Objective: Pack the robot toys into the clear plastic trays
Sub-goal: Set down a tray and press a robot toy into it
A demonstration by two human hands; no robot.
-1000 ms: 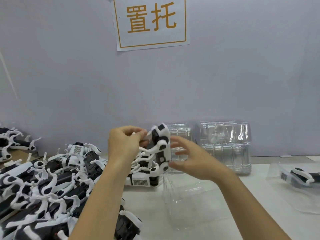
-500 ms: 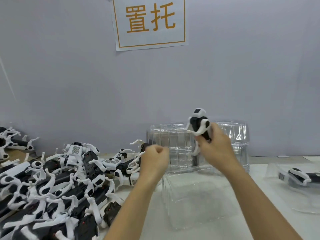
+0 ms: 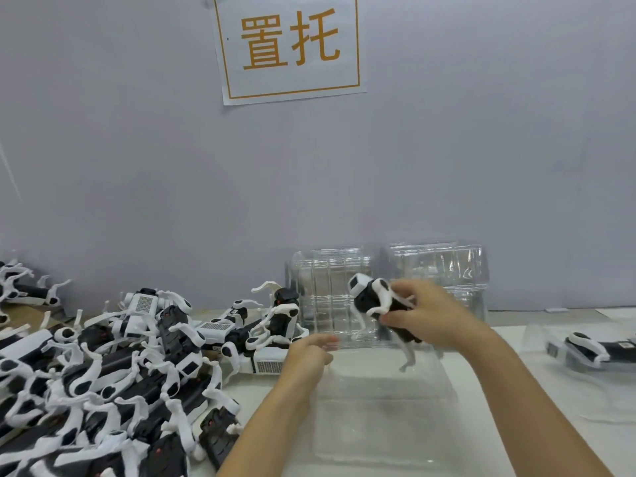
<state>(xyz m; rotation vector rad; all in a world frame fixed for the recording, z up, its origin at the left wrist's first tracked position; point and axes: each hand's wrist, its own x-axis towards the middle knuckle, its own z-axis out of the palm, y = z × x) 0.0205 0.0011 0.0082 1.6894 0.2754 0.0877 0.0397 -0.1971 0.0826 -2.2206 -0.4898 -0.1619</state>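
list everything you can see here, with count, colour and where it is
robot toy in hand: one, black and white, held above the empty tray
empty tray: one, clear plastic, on the table at centre, below the held toy
toy pile: many, too tangled to count, black and white, on the table at left
tray stacks: two stacks, clear plastic, at the back against the wall
packed tray: one, clear with a black and white toy in it, at the right edge
sign: one, white with orange characters, on the wall at top
table: white
left hand: at the empty tray's near-left edge, blurred
right hand: grips the held toy
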